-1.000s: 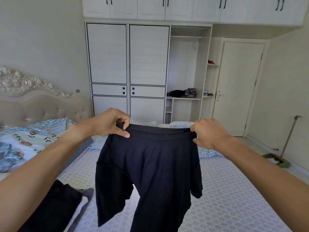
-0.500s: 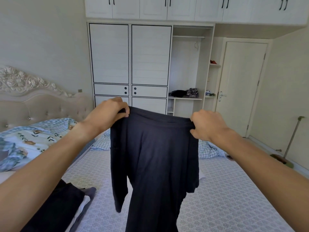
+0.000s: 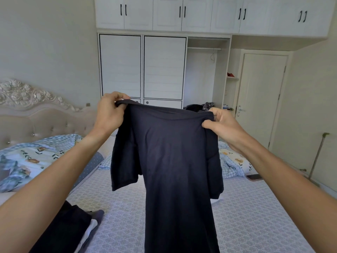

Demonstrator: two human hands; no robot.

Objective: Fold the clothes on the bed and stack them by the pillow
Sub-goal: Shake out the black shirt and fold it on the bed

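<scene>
Both hands pinch the dark navy T-shirt (image 3: 175, 161) at its shoulder seams, left hand (image 3: 109, 114) and right hand (image 3: 224, 125) each with a narrow grip of thumb over curled fingers, so it hangs flat and square above the bed (image 3: 255, 216), likely to line it up before laying it down to fold. Folded pile (image 3: 73, 227) sits at lower left near the pillow (image 3: 27, 161) (floral print), so the stack is started; this shirt isn't folded yet.

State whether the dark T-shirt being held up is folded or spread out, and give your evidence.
Spread out, not folded. The left hand and right hand grip the dark T-shirt at its shoulders; it hangs full length, sleeves dangling.
</scene>
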